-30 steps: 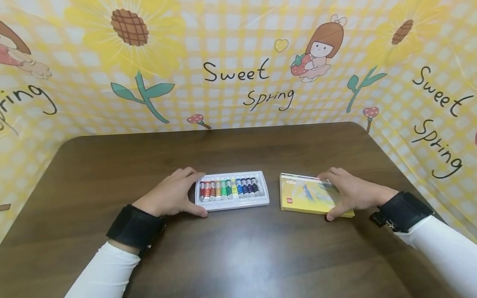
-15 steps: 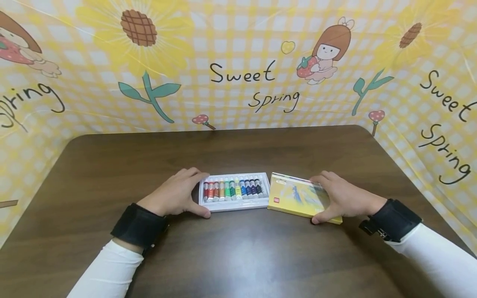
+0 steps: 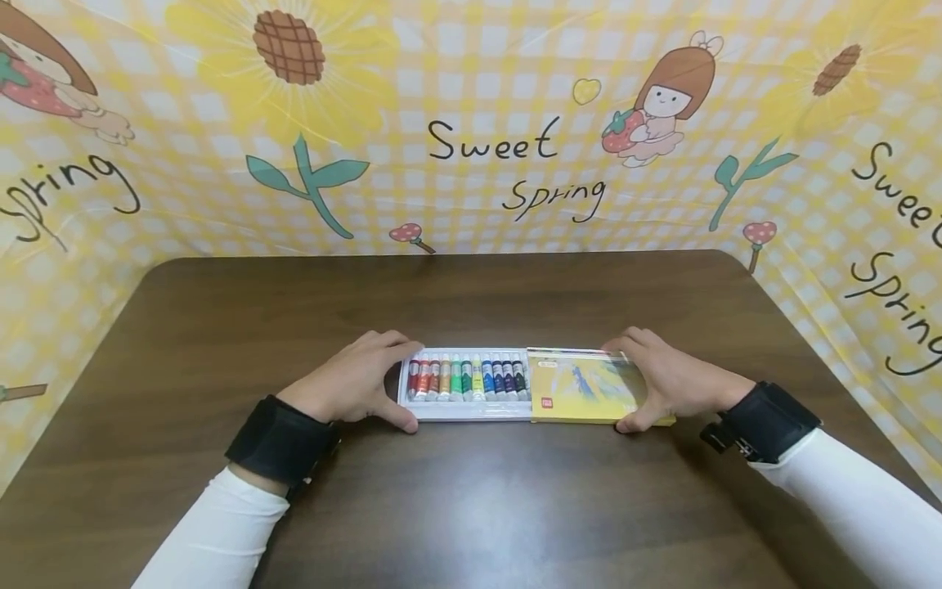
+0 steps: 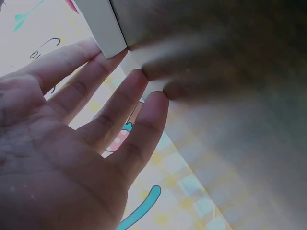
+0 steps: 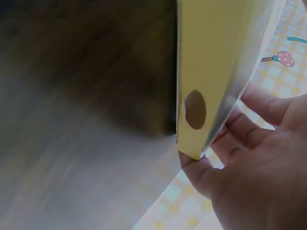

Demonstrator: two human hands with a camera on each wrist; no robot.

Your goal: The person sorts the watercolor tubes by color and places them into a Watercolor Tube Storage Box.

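A white tray (image 3: 478, 411) of several coloured paint tubes (image 3: 467, 378) lies on the table in the head view. My left hand (image 3: 361, 380) grips its left end, thumb at the near edge and fingers at the far edge. In the left wrist view the fingertips meet the tray's white corner (image 4: 103, 33). My right hand (image 3: 670, 376) holds the yellow paint box (image 3: 570, 384) by its right end, with the thumb in front and the fingers behind. The box's left end meets the tray's right end, in line with it. An oval cutout (image 5: 195, 110) shows in the box's end.
The dark brown tabletop (image 3: 471, 499) spreads around both things. Behind it and along its sides hangs a yellow checked cloth (image 3: 486, 74) printed with flowers and lettering. Each wrist wears a black strap (image 3: 283, 440).
The right hand has brought the yellow box leftward, tilted it briefly, then straightened it against the tray's right end. The left hand keeps its grip. The head view has shifted slightly.
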